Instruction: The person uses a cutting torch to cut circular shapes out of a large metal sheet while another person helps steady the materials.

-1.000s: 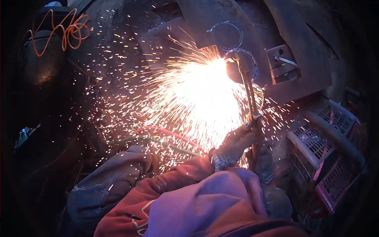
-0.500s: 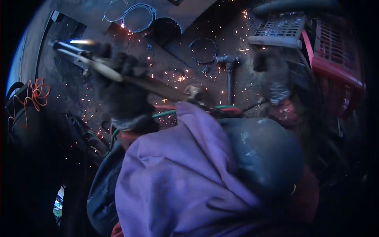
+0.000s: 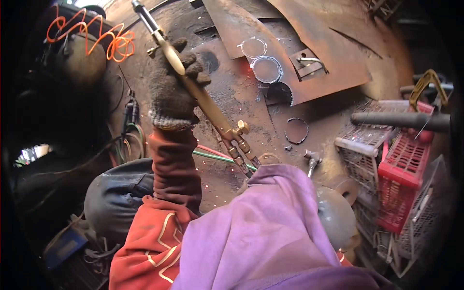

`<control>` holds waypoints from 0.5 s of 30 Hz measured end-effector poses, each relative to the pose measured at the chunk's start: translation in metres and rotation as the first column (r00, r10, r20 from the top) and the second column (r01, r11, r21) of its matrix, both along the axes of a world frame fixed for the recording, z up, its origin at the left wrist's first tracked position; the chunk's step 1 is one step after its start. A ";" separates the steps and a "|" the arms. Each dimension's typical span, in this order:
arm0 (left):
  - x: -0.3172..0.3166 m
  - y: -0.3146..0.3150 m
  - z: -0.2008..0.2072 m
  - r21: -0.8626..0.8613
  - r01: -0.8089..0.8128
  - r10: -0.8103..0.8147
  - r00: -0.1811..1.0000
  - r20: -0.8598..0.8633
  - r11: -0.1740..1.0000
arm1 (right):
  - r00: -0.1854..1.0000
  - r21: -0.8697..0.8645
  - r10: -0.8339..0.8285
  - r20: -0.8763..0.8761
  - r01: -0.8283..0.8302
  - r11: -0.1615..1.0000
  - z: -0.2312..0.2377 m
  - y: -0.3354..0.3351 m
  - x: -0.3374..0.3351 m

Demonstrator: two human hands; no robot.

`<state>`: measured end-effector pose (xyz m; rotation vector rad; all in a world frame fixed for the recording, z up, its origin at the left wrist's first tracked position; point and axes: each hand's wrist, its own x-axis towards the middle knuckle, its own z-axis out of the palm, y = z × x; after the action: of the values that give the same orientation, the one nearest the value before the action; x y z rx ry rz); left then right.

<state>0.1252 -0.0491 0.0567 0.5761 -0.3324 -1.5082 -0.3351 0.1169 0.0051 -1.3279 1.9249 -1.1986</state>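
Note:
My left hand (image 3: 175, 87), in a dirty dark work glove, is wrapped round a brass cutting torch (image 3: 208, 104). The torch slants from the top edge, where its tip is partly cut off, down to its valves and hose fittings by my lap. No flame shows on the part in view. Red and green hoses (image 3: 215, 156) run near the fittings. Beyond the torch lies a rusty steel plate (image 3: 321, 82) with cut-outs, and two rough metal rings (image 3: 267, 70) rest at its edge. My right hand is out of sight.
A hammer (image 3: 313, 158) and a thin ring (image 3: 297, 131) lie on the floor. To the right, a red plastic basket (image 3: 401, 179) stands beside a pale crate (image 3: 357, 145), with a grey pipe (image 3: 401, 119) across them. An orange coiled hose (image 3: 118, 43) hangs at upper left.
The torch has swung from nearly level to steeply upward, and its bright flame no longer shows. My right hand has left the view. The view has shifted and brightened, and far fewer sparks show.

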 end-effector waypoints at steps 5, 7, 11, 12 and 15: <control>0.028 0.008 -0.041 -0.018 -0.112 0.112 0.994 0.014 0.994 | 0.964 -0.412 0.080 -0.254 -0.183 0.893 0.052 -0.104 0.035; 0.026 0.005 -0.046 -0.010 -0.148 0.149 0.988 0.037 0.989 | 0.937 -0.482 0.123 -0.328 -0.278 0.831 0.057 -0.137 0.056; 0.033 0.016 -0.036 -0.020 -0.223 0.223 0.959 0.172 0.975 | 0.908 -0.410 0.268 -0.322 -0.389 0.825 0.025 -0.168 0.112; 0.031 0.015 -0.037 -0.045 -0.230 0.234 0.948 0.215 0.972 | 0.899 -0.344 0.308 -0.312 -0.409 0.845 0.019 -0.170 0.121; 0.030 0.015 -0.039 -0.049 -0.198 0.204 0.966 0.160 0.979 | 0.893 -0.001 0.434 -0.118 -0.437 0.899 -0.024 -0.162 0.157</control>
<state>0.1549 -0.0343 0.0176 0.6899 -0.4127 -1.2610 -0.1779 -0.0452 -0.0184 -1.7608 1.5626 -0.9399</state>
